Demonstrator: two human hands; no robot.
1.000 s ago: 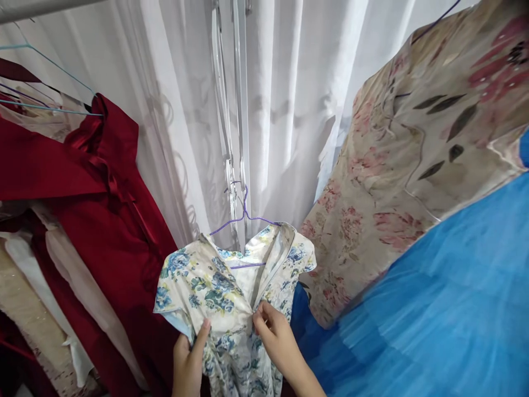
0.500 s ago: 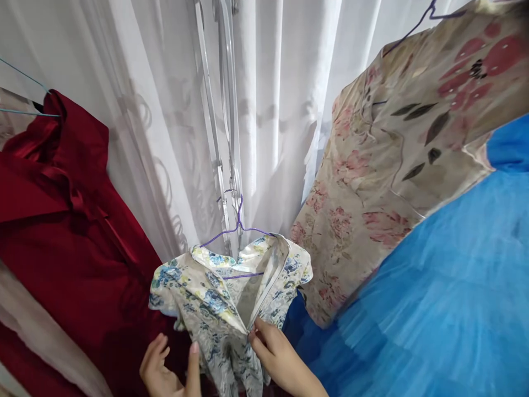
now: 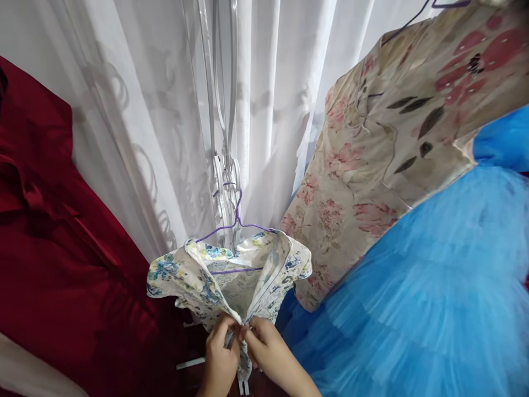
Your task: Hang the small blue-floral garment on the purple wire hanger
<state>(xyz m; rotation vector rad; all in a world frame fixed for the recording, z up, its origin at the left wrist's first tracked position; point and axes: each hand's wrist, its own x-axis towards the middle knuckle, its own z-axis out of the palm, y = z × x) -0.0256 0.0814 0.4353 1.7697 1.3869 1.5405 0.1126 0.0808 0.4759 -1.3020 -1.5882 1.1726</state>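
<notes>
A white garment with blue and yellow flowers [image 3: 194, 275] hangs on a purple wire hanger [image 3: 237, 221], hooked on a white metal stand [image 3: 225, 160]. At the bottom of its open V-neck, my left hand [image 3: 222, 350] pinches the left front edge. My right hand [image 3: 264, 344] pinches the right front edge close beside it, the fingertips of both hands almost touching. The small part between the fingertips is hidden. Below my hands the cloth hangs gathered and narrow.
On the left hangs a dark red dress [image 3: 61, 264]. A beige floral dress [image 3: 351, 176] and a blue tulle dress [image 3: 433, 286] hang on the right. Behind everything falls a white curtain [image 3: 273, 99].
My left hand has moved right from beside the garment, and its spread fingers have closed on the front edge. My right hand stays at the neckline. The view has shifted slightly.
</notes>
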